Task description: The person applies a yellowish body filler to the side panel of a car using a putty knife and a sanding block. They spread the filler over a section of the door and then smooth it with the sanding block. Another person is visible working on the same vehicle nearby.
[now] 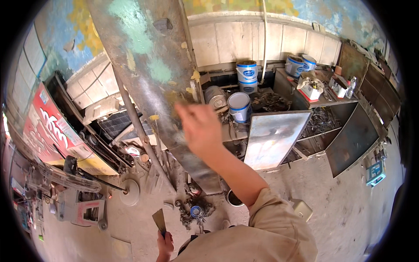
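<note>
A tall brownish metal panel (152,94) stands slanted before me, marked with pale green patches and yellowish smears. My right hand (200,129) reaches up to its right side, at or very near the surface. The fingers are smeared by motion, so their closure and any contents are unclear. Low by my body, my left hand (164,244) is closed around the handle of a putty knife (159,221), whose wide blade points upward, away from the panel. A dark block-shaped piece (163,24) sits on the panel's upper part.
White and blue paint cans (239,107) stand behind the panel's right side, near an open metal cabinet (279,137). A pedestal fan (65,179) and red sign panel (52,131) are at left. On the floor lie a blue-rimmed can (197,212), dark debris and a pole (139,126).
</note>
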A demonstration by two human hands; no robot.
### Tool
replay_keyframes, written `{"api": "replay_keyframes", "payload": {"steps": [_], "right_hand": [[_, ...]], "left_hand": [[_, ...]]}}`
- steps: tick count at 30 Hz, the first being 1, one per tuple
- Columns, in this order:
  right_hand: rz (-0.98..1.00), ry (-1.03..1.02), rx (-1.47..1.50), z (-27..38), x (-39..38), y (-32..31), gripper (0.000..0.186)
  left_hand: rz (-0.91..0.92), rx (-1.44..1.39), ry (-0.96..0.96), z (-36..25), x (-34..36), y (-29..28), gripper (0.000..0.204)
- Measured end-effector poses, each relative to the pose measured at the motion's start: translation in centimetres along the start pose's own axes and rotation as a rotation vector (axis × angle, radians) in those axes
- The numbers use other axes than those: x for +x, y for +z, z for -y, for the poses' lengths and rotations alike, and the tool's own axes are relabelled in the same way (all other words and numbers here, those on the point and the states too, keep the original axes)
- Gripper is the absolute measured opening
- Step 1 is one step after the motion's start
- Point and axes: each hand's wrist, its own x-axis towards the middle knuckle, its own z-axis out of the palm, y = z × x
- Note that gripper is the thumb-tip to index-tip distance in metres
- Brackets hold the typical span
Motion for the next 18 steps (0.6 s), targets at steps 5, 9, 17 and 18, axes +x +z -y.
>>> {"api": "replay_keyframes", "payload": {"steps": [5,9,17,18], "right_hand": [[0.112,0.074,0.141,2.3,-4.4,0.4,0.04],[0.068,0.505,0.463,3.3,-8.8,0.6,0.025],[0.188,0.941,1.059,11.7,-12.6,-2.2,0.025],[0.208,0.937,1.091,12.9,-12.9,-2.3,0.025]], "left_hand": [[-0.043,-0.131,-0.026,0.2,-1.1,0.1,0.011],[-0.135,-0.293,-0.07,0.2,-4.0,-1.5,0.01],[-0.183,-0.391,0.073,-3.2,-7.5,-6.0,0.03],[-0.165,-0.425,0.06,-4.2,-8.4,-6.6,0.032]]}}
